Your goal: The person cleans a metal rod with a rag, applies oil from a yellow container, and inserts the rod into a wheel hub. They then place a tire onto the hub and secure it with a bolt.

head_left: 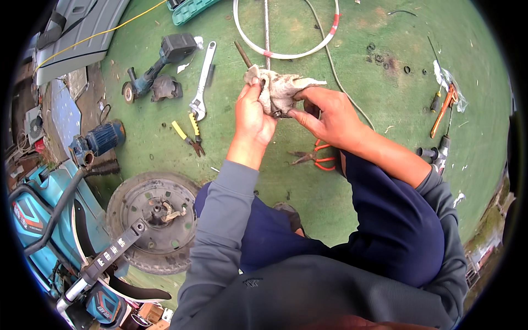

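A dirty white rag [278, 88] is bunched around a metal piece that is mostly hidden, with a thin metal rod [242, 53] sticking out toward the upper left. My left hand [252, 113] holds the rag from the left, thumb up along it. My right hand [322, 113] grips the rag from the right with fingers curled and thumb at its lower edge, where a small bit of dark metal shows. Just below my hands, orange-handled pliers [324, 163] lie on the green floor [396, 110].
An angle grinder [159, 69], adjustable wrench [202, 82], yellow-handled pliers [190, 135], white hoop [286, 55] and hose [338, 77] lie around. At left are a blue motor [102, 140], a tyred wheel [126, 209] and a teal machine [41, 198]; at right, a drill [440, 154] and hand tools [444, 110].
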`<state>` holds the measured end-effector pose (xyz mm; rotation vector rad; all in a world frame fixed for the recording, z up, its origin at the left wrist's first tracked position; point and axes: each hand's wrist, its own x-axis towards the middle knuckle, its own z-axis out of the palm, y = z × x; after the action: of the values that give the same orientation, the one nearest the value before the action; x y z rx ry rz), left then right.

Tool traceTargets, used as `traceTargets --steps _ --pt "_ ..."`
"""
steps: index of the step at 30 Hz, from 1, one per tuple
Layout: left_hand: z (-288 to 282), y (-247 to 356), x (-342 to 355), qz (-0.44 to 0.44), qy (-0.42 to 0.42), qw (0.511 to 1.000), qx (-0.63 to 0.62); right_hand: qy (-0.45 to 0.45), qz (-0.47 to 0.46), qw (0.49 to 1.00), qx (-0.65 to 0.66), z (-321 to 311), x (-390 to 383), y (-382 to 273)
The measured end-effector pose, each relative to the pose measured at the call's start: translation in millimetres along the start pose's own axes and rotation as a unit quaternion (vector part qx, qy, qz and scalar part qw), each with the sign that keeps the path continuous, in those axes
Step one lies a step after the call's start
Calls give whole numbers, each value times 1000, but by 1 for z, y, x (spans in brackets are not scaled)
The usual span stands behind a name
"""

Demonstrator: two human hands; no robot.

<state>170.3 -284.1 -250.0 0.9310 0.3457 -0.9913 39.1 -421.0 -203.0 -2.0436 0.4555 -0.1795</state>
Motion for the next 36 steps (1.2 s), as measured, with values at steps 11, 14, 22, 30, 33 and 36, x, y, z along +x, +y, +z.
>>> traceTargets --steps 11,14,22,30,33,36 --pt "20 -2 -6 -92 -74 989 -92 -36 229 879 416 14 10 48" --pt "14 -1 1 -76 -70 990 -96 45 256 902 345 11 9 32" --pt "15 3 2 -55 -22 998 -36 42 159 904 394 9 7 45" --pt "5 -3 12 2 -60 998 18 -59 160 899 403 16 12 35" --pt "7 -3 10 27 -65 997 45 -16 142 914 380 18 12 27" --pt "10 3 9 51 -68 994 62 -54 133 940 311 6 11 36"
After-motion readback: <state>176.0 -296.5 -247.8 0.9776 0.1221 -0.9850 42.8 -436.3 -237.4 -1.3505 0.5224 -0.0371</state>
